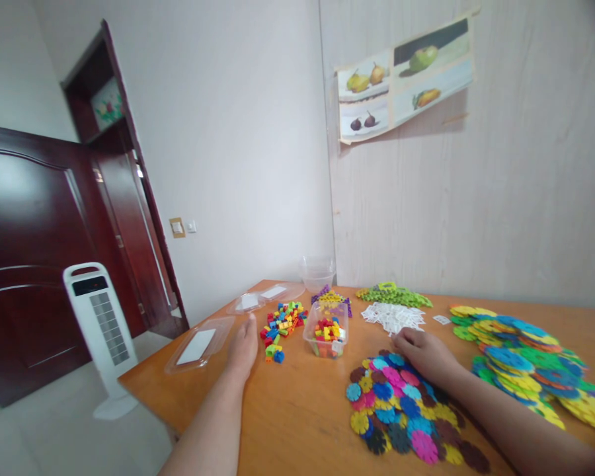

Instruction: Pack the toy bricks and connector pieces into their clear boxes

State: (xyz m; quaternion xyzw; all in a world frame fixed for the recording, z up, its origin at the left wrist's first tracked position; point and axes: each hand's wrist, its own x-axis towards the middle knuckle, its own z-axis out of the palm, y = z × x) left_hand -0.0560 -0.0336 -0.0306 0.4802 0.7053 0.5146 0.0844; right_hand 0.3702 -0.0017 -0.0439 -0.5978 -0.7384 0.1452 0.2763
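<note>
My left hand (242, 345) rests on its edge on the wooden table, thumb up and fingers mostly straight. It is open, between a clear plastic lid (222, 330) and a heap of small coloured building blocks (283, 324). My right hand (415, 349) lies over the far edge of a pile of small notched plastic discs (395, 403). Its fingers curl under, close to the white plastic pieces (393, 318), and whatever they may hold is hidden. Between the hands stands a clear plastic box (326, 347) with red, yellow and other blocks inside.
Larger notched discs (513, 360) are heaped at the right. Green pieces (394, 295) and purple and yellow pieces (331, 297) lie near the wall. A clear empty tub (317, 271) stands at the back corner, beside more lids (265, 297). A white tower fan (104, 324) stands left of the table.
</note>
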